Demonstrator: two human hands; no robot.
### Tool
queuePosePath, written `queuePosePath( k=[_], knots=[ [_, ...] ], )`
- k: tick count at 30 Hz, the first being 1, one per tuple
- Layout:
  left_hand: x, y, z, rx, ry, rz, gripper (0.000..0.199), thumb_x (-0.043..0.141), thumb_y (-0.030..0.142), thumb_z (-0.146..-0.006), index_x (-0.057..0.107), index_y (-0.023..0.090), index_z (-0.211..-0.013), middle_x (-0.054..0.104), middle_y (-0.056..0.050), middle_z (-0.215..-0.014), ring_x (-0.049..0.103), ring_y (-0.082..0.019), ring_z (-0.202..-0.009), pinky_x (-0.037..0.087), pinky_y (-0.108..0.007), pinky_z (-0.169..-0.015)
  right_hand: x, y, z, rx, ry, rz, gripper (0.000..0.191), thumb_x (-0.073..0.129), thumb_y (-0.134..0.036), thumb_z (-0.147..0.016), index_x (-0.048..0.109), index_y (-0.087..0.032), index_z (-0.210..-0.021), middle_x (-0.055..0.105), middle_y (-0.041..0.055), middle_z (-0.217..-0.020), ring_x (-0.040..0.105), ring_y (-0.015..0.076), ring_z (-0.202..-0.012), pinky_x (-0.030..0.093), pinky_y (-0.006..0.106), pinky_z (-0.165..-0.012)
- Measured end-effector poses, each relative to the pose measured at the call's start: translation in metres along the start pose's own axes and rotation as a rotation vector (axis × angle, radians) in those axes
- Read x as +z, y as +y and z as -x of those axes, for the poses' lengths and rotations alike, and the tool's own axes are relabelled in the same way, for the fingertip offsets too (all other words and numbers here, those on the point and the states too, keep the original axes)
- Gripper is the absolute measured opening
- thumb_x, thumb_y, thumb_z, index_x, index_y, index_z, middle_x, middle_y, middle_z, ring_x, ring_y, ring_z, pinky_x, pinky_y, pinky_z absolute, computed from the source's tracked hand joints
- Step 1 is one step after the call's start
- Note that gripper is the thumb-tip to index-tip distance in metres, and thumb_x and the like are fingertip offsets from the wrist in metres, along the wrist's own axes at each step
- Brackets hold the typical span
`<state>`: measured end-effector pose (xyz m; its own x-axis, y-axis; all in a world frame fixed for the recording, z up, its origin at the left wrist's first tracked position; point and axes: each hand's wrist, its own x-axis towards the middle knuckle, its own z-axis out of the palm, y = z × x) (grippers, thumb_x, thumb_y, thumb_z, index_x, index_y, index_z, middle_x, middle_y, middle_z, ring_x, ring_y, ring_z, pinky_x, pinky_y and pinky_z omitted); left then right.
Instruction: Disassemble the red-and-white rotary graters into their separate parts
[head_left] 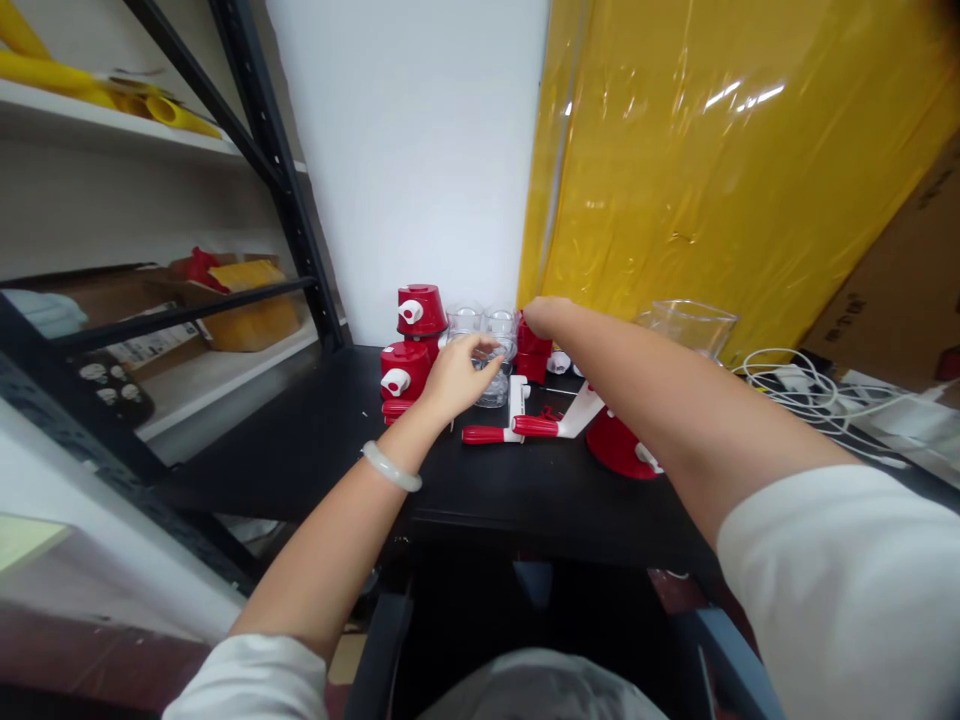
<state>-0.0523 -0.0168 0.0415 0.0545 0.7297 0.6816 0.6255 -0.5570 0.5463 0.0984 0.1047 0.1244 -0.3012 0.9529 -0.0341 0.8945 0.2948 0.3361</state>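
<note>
— Black tabletop (315,440) against a white wall and yellow plastic sheeting; what's each hand doing?

— The left hand (454,378) curls its fingers around a clear cup (495,385) standing just beside the red-handled cranks (510,432). The right hand (547,315) reaches behind, onto a red part (532,352).

— Best way to handle it?

— I'd steady the cup low on its wall, lift straight, and keep wrists clear of the stacked red lids (416,335).

— Anything unclear?

— The right fingers are hidden behind the wrist, so I cannot tell whether they grip. The forearm covers part of the red base (619,450), and the clear cups' edges blur together.
</note>
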Motion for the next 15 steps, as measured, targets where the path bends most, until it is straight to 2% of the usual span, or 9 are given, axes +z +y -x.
queuePosePath(
  k=[5, 10, 15],
  knots=[
    [-0.0028, -0.0064, 0.0029, -0.016, -0.007, 0.022, 0.019, 0.068, 0.028, -0.082, 0.069, 0.018, -0.098, 0.074, -0.007, -0.096, 0.071, -0.021, -0.086, 0.057, -0.035, -0.079, 0.0036, -0.0007, -0.0113, 0.008, -0.009, -0.044, 0.047, 0.08, -0.026, -0.075, 0.071, -0.014, -0.12, 0.067, 0.0214, -0.119, 0.061, 0.0367, -0.12, 0.051, 0.043, -0.097],
    [-0.0021, -0.0057, 0.0031, -0.023, -0.024, 0.037, 0.02, 0.068, 0.027, -0.082, 0.069, 0.017, -0.099, 0.074, -0.007, -0.093, 0.071, -0.02, -0.081, 0.057, -0.034, -0.077, 0.0036, -0.0042, -0.0105, -0.025, 0.061, -0.06, 0.046, 0.08, -0.039, -0.074, 0.074, -0.014, -0.113, 0.069, 0.0206, -0.111, 0.065, 0.0371, -0.112, 0.053, 0.044, -0.093],
    [-0.0036, -0.0012, 0.0034, -0.033, -0.034, 0.008, 0.019, 0.067, 0.026, -0.082, 0.069, 0.017, -0.099, 0.074, -0.005, -0.088, 0.07, -0.019, -0.078, 0.057, -0.033, -0.076, 0.007, -0.0007, -0.0114, -0.051, 0.107, -0.033, 0.045, 0.083, -0.037, -0.069, 0.076, -0.013, -0.106, 0.071, 0.0195, -0.104, 0.068, 0.0356, -0.105, 0.053, 0.044, -0.088]
  ],
)
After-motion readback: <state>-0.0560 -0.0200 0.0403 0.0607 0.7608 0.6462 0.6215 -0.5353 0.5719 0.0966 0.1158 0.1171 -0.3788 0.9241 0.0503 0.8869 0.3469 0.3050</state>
